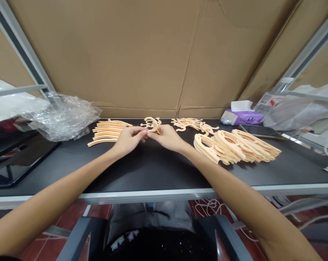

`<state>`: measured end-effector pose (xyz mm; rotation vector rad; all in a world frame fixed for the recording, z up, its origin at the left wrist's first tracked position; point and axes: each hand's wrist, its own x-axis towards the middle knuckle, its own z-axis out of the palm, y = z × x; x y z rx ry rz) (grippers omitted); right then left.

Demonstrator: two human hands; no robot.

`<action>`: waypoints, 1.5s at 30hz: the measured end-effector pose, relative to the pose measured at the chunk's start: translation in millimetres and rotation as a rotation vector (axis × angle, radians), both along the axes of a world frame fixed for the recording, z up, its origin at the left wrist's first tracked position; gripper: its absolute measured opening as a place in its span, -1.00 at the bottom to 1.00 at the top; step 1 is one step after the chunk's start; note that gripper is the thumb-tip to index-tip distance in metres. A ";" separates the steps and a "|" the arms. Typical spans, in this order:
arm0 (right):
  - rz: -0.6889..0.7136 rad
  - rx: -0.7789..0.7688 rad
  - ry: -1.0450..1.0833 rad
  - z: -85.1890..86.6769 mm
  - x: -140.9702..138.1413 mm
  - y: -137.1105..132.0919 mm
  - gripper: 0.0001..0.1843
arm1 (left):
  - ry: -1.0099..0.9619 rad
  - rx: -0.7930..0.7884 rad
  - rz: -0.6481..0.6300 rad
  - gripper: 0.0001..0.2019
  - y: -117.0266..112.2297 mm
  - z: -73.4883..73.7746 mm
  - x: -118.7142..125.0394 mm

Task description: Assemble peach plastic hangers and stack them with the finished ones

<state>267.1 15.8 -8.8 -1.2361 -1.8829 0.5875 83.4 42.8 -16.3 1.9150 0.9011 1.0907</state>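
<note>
Both hands meet over the middle of the black tabletop, fingertips almost touching. My right hand [168, 137] is closed on a peach-coloured curved piece [155, 127], which looks like plastic or wood and arches up above the fingers. At its lower end my left hand [130, 139] pinches with thumb and forefinger; the fingers cover the part they hold. Just behind the hands lie a few small hooked pieces [146, 123] of the same colour. By my left hand is a row of long, thin curved strips [108, 131].
Right of the hands are a heap of small curved pieces [193, 124] and overlapping stacks of ring-topped pieces [232, 145]. A purple tissue pack [242, 116] and a phone [262, 131] lie behind. Crumpled clear plastic [66, 116] and a dark glossy device [19, 163] are at left. Cardboard [126, 54] closes the back.
</note>
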 end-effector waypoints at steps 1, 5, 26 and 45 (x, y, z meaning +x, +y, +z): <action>0.009 -0.009 0.000 -0.5 0.3 0.8 -0.77 | 0.006 -0.006 0.000 -0.67 0.5 -0.9 -0.2; 0.021 -0.054 -0.024 1.5 1.4 1.5 -0.77 | 0.002 -0.083 -0.022 -0.67 2.5 -3.2 -1.0; 0.155 -0.235 -0.277 17.9 10.3 -11.0 -0.71 | -0.060 -0.085 -0.019 -0.78 13.3 -9.7 -5.1; 0.100 -0.127 -0.398 12.0 12.9 -8.0 -0.64 | 0.176 0.165 -0.008 -0.79 7.1 -7.3 -7.3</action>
